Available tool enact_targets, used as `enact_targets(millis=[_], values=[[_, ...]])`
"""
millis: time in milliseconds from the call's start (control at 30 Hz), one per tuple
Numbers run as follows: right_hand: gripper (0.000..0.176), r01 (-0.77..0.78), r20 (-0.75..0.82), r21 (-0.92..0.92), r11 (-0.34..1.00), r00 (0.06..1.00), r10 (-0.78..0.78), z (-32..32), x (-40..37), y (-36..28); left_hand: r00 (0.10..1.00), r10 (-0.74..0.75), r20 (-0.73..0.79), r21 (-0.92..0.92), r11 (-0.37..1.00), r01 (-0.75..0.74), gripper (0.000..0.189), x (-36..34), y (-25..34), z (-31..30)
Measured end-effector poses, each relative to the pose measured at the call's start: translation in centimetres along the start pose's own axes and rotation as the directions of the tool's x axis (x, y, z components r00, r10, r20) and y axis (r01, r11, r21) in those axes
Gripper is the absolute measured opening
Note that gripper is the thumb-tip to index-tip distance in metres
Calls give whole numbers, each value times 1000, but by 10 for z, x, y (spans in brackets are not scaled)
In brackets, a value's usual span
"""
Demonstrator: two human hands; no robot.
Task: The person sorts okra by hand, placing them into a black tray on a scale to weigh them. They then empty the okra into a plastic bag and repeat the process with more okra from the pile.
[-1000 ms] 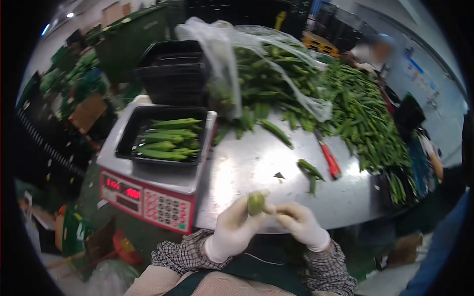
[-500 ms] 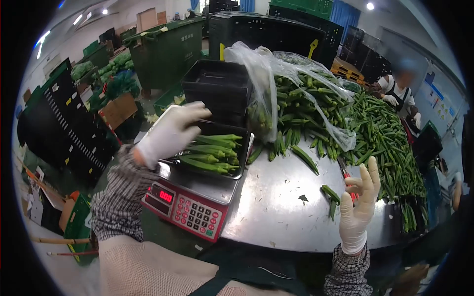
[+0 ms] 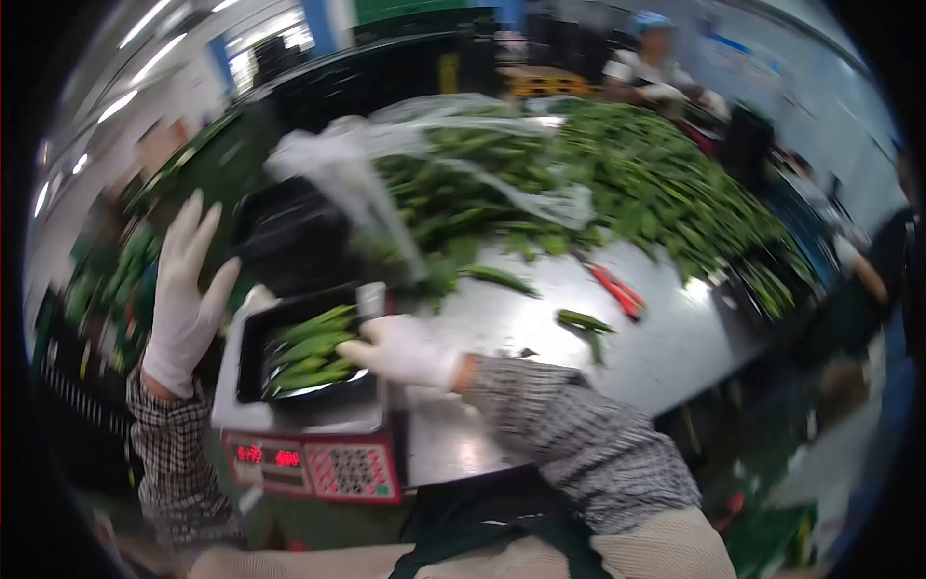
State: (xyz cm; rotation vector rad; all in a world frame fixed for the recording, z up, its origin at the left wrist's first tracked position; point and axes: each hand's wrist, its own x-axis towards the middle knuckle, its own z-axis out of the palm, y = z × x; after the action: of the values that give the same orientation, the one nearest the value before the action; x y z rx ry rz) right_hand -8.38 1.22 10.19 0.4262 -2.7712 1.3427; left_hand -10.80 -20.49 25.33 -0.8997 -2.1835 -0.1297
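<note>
My left hand (image 3: 185, 294), in a white glove, is raised left of the scale with its fingers spread and nothing in them. A black tray (image 3: 253, 359) sits on the steel platform of a red scale (image 3: 357, 471), whose red digits are lit but blurred. Several green okra pods (image 3: 313, 349) lie side by side in the tray. My gloved right hand (image 3: 410, 349) reaches over the tray's right edge, its fingers closed at the ends of the okra. Motion blurs these fingertips.
Stacked black trays (image 3: 294, 232) stand behind the scale. A large okra heap (image 3: 637, 183), partly under clear plastic (image 3: 352, 159), covers the back of the steel table (image 3: 463, 449). Red-handled scissors (image 3: 617, 292) and loose pods (image 3: 584, 321) lie nearer. Another person (image 3: 656, 68) works at the far side.
My right hand has moved left from the table's right side to the tray, its fingers closing. My left hand has left the tray and risen to the left. The view has turned right.
</note>
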Motion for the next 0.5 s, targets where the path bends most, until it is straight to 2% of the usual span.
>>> enact_targets(millis=[100, 167, 233, 267, 300, 333, 367, 400, 433, 467, 500], values=[[39, 44, -136, -45, 998, 989, -50, 5, 3, 14, 952, 55, 301, 43, 997, -71, 47, -3, -48, 71], [35, -61, -33, 301, 952, 997, 74, -18, -20, 24, 930, -68, 361, 65, 997, 47, 44, 5, -65, 110], [31, -168, -6, 534, 829, 979, 202, -53, -64, 37, 931, -66, 359, 71, 997, 44, 44, 11, -81, 137], [31, -189, -33, 614, 766, 964, 265, -67, -87, 54, 913, -70, 402, -28, 996, 89, 45, 12, -93, 149], [31, -206, -50, 689, 695, 943, 330, -82, -114, 72, 933, -95, 346, -101, 985, 137, 39, 13, -99, 160], [32, -198, -186, 587, 785, 911, 369, -107, -146, 82, 926, -144, 348, -109, 975, 192, 34, 16, -113, 171], [30, -173, -281, 632, 756, 858, 431, -124, -173, 101, 917, -194, 350, -115, 962, 247, 29, 20, -120, 177], [26, -46, -495, 206, 978, 857, 145, -147, -207, 126, 910, -205, 361, -110, 959, 260, 25, 25, -115, 175], [24, -133, -533, 488, 863, 738, 415, -167, -237, 125, 903, -217, 370, -104, 957, 272, 21, 31, -109, 166], [24, -162, -562, 639, 752, 569, 601, -190, -262, 116, 896, -205, 394, -64, 966, 249, 20, 39, -98, 154], [23, -231, -713, 499, 835, 438, 547, -210, -288, 117, 885, -237, 401, -74, 954, 289, 19, 44, -102, 153]])
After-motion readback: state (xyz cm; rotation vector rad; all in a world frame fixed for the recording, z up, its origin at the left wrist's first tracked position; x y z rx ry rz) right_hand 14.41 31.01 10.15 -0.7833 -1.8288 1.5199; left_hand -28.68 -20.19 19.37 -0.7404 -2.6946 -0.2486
